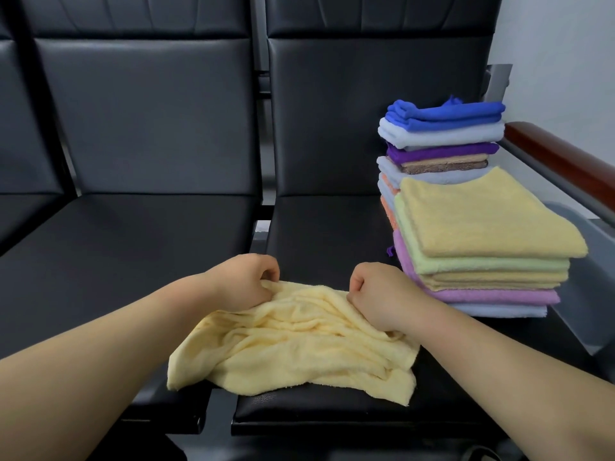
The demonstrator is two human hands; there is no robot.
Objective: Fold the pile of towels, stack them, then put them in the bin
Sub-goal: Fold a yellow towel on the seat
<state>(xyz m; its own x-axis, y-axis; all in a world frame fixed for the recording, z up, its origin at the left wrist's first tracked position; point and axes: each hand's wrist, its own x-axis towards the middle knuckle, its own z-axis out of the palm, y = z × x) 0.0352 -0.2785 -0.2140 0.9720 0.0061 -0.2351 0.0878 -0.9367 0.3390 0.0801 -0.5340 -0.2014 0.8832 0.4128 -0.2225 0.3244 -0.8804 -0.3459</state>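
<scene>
A crumpled pale yellow towel (299, 347) lies on the front of the black seat (326, 234). My left hand (243, 281) pinches its far left edge with curled fingers. My right hand (382, 294) grips its far right edge the same way. To the right on the same seat stands a stack of folded towels (479, 261), with a yellow one on top, then green, yellow, pink and light blue. Behind it rises a second, taller stack (442, 138) topped by a blue towel. No bin can be made out.
A second black seat (133, 247) sits to the left, with a gap between the two seats. A brown armrest (562, 161) on a grey frame runs along the right side, past the stacks. Seat backs rise behind.
</scene>
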